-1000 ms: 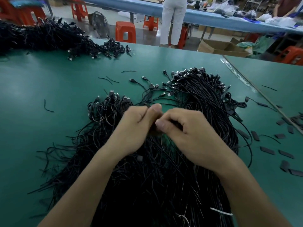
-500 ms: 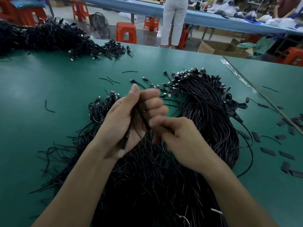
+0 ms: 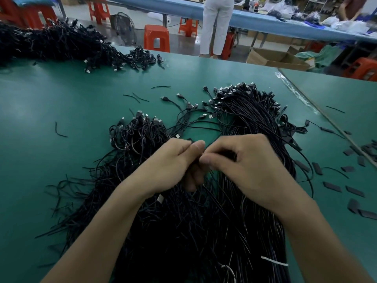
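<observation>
A big pile of thin black USB cables (image 3: 255, 123) lies on the green table (image 3: 61, 111), plugs pointing away from me. Left of it sits a smaller heap of coiled cables (image 3: 136, 131). My left hand (image 3: 173, 166) and my right hand (image 3: 246, 166) meet above the pile, thumbs almost touching. Both have fingers curled round a small black coiled cable (image 3: 196, 162), which is mostly hidden between them. A white plug tip (image 3: 160, 199) sticks out below my left wrist.
Another large cable heap (image 3: 61, 43) lies at the far left. Short black sleeve pieces (image 3: 355, 190) are scattered at the right, near a table seam (image 3: 326, 117). Loose cable offcuts (image 3: 59, 130) dot the table. Red stools (image 3: 156, 38) and a standing person (image 3: 217, 25) are beyond the edge.
My left hand, raised with its palm up half a second ago, has turned down and come back against my right hand over the pile.
</observation>
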`<state>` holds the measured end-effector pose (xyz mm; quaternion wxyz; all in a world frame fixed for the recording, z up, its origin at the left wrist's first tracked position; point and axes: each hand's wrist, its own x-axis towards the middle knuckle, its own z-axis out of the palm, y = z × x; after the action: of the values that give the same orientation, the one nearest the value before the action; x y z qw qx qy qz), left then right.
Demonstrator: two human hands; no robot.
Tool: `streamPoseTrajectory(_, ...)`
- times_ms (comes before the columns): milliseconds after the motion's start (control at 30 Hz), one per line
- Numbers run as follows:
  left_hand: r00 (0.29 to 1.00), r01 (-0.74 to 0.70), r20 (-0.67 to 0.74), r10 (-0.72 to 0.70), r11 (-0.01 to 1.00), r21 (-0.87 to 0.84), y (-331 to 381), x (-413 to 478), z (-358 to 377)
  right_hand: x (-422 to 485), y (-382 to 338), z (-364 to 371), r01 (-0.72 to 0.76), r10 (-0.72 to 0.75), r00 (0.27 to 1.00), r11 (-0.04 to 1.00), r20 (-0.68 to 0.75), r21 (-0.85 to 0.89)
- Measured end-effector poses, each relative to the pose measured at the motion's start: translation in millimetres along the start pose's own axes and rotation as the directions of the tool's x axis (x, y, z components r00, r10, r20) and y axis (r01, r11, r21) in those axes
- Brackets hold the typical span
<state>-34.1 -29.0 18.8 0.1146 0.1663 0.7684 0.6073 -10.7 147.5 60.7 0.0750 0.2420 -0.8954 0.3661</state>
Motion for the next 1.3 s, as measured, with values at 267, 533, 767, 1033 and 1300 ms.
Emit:
streamPoseTrajectory(267, 0.917, 0.153, 0.397, 0.028, 0.896, -0.416, 7, -11, -14, 5, 8, 6, -0.066, 0.038, 0.997, 0.812, 0.06, 0.58)
streamPoseTrajectory(533, 0.998, 0.062, 0.001, -0.064, 0.961, -0.27, 5, -3, -2, 9, 11, 13, -0.072, 0.084, 0.996, 0.964, -0.038, 0.257)
streamPoseTrajectory(767, 0.973, 0.229, 0.158, -0.166, 0.743, -0.629, 11, -1, 5, 13, -5, 33, 0.063, -0.017, 0.968, 0.982, -0.249, 0.176)
streamPoseTrajectory(1033, 0.967, 0.224, -0.06, -0.248, 0.937, -0.267, 5, -1, 0, 18, 0, 38, 0.011, 0.032, 0.97, 0.984, -0.239, 0.178)
streamPoseTrajectory(1300, 0.904, 0.063, -0.392, -0.172, 0.959, -0.275, -2, 2, -22, 7, 24, 51, -0.309, 0.357, 0.897, 0.929, 0.262, -0.205)
